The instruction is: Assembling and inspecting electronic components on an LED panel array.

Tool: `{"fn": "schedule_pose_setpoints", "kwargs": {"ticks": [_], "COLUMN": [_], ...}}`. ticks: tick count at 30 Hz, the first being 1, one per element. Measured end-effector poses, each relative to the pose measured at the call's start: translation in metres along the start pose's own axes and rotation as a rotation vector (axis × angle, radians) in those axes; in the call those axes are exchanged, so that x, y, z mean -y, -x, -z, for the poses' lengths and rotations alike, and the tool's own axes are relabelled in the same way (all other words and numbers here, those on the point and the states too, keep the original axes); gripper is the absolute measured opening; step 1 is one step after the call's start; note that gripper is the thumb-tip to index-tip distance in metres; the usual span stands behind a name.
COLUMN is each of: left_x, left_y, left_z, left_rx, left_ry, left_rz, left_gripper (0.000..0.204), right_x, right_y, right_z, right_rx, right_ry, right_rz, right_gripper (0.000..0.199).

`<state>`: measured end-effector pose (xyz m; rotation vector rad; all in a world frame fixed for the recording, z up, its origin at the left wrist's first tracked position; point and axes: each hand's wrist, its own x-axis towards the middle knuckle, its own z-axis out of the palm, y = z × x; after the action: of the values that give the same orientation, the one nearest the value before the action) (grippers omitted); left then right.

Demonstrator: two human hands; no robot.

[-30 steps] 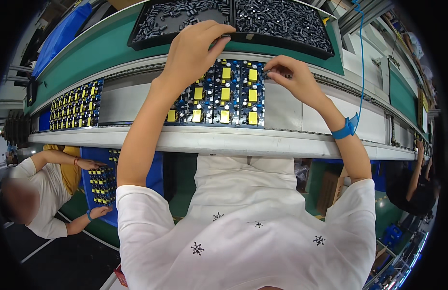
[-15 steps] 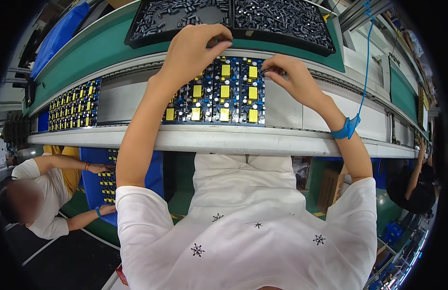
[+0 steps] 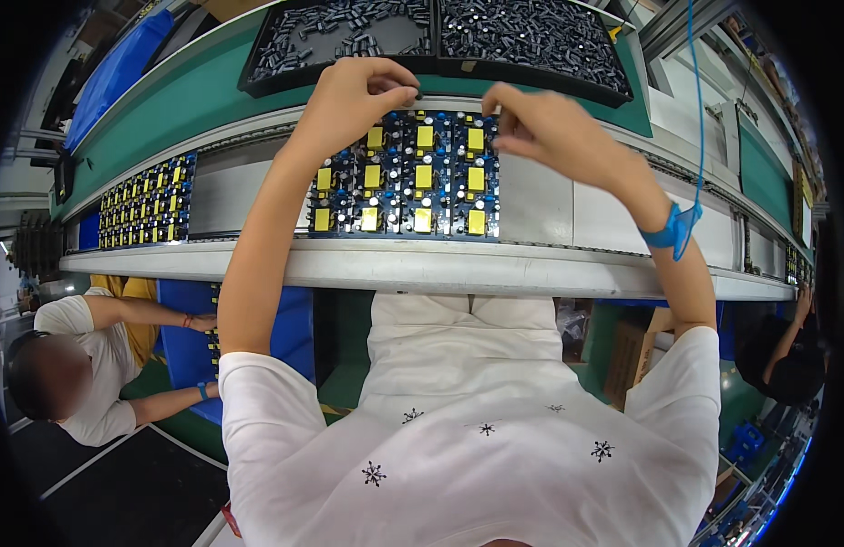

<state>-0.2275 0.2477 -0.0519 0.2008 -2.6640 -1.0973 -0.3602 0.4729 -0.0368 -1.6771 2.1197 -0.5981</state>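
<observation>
Head view is showing the circuit-board panel (image 3: 411, 193) stretching nine-to-three along the conveyor (image 3: 531, 259), at five o'clock from the overlapping left hand (image 3: 354, 98), which is pinching a small dark part (image 3: 418, 94). At the panel's two o'clock, the right hand (image 3: 560, 132) is holding thumb and forefinger apart.

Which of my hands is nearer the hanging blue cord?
Right. Your right hand is left of the blue cord, which runs down to its wristband; your left hand is farther left.
</observation>
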Motion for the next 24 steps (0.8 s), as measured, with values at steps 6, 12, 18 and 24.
{"fn": "schedule_pose_setpoints", "kwargs": {"ticks": [6,12,18,24], "left_x": [-0.017,-0.022,-0.035,-0.022], "left_y": [0.005,0.004,0.006,0.009], "left_z": [0.004,0.001,-0.007,-0.025], "left_rx": [-0.017,-0.012,0.122,0.105], "left_ry": [0.194,0.119,-0.128,-0.242], "left_rz": [0.052,0.076,0.088,-0.059], "left_gripper": [0.019,0.019,0.019,0.017], "right_x": [-0.002,0.014,0.012,-0.012], "right_y": [-0.101,-0.164,-0.146,-0.161], "right_z": [0.037,0.041,0.030,0.016], "right_rx": [-0.363,0.228,-0.081,-0.090], "right_ry": [0.391,0.383,0.386,0.280], "right_rz": [0.455,0.173,0.084,0.162], "right_gripper": [0.018,0.023,0.025,0.021]}}
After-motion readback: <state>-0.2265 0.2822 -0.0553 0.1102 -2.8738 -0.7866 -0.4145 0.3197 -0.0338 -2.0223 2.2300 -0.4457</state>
